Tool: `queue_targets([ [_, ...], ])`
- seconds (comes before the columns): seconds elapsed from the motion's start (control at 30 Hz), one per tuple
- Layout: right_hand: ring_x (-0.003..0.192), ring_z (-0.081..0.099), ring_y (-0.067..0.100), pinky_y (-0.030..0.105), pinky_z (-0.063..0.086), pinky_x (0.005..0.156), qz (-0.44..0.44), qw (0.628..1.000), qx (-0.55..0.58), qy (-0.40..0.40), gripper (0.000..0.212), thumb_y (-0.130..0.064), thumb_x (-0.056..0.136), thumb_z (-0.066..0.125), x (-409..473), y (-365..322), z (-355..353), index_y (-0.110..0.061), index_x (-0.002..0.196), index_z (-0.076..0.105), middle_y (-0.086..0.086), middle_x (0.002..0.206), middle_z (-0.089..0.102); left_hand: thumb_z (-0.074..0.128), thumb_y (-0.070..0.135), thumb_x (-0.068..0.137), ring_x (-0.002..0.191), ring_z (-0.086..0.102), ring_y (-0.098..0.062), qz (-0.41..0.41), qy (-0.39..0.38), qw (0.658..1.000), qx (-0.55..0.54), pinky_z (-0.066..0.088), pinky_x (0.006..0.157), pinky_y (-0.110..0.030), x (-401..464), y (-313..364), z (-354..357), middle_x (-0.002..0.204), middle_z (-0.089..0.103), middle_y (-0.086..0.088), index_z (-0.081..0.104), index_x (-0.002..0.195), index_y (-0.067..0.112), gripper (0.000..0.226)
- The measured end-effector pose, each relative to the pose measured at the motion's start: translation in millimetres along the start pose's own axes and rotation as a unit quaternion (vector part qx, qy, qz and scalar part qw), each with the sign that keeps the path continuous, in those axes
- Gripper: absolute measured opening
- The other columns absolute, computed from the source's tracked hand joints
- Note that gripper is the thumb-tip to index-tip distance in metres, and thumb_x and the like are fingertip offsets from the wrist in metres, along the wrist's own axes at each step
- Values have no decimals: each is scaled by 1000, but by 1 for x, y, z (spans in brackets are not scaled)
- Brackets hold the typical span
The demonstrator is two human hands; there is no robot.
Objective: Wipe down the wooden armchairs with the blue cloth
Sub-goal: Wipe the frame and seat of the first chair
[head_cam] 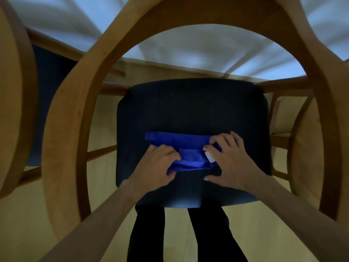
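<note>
We have the bright blue cloth [186,148] flat on the armchair's dark padded seat [192,108], left hand [157,164] pinching its edge, right hand [227,159] gripping the other end (likely folding it into a wiping pad).

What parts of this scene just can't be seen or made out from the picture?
Head view only:
- Blue cloth: its ends lie under the left hand and right hand.
- White tag: too small to read.
- Armchair: top cut off by the frame edge.
- Second chair: blurred, cut off at left.
</note>
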State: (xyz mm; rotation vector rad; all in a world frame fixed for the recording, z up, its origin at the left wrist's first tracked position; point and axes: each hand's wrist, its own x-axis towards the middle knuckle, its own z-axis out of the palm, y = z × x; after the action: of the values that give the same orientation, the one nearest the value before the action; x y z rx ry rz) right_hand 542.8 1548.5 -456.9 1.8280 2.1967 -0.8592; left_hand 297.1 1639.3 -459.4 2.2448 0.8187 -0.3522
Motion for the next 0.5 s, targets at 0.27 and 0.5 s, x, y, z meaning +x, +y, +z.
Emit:
queue_targets([
  [0.27, 142, 28, 27, 49, 22, 117, 61, 997, -12, -36, 118, -51, 78, 73, 40, -27, 25, -28, 154, -14, 8, 157, 24, 74, 53, 70, 142, 24, -27, -88, -19, 982, 165, 20, 116, -49, 28, -8, 13, 155, 24, -10, 8, 152, 10, 113],
  [0.5, 114, 55, 29, 45, 45, 96, -31, 997, -68, 20, 94, -30, 80, 73, 96, -9, -20, -20, 152, 14, 10, 136, 50, 74, 35, 76, 96, 60, -20, -85, 74, 982, 149, 52, 77, -34, 59, -25, -21, 120, 56, -7, 33, 134, 16, 74],
])
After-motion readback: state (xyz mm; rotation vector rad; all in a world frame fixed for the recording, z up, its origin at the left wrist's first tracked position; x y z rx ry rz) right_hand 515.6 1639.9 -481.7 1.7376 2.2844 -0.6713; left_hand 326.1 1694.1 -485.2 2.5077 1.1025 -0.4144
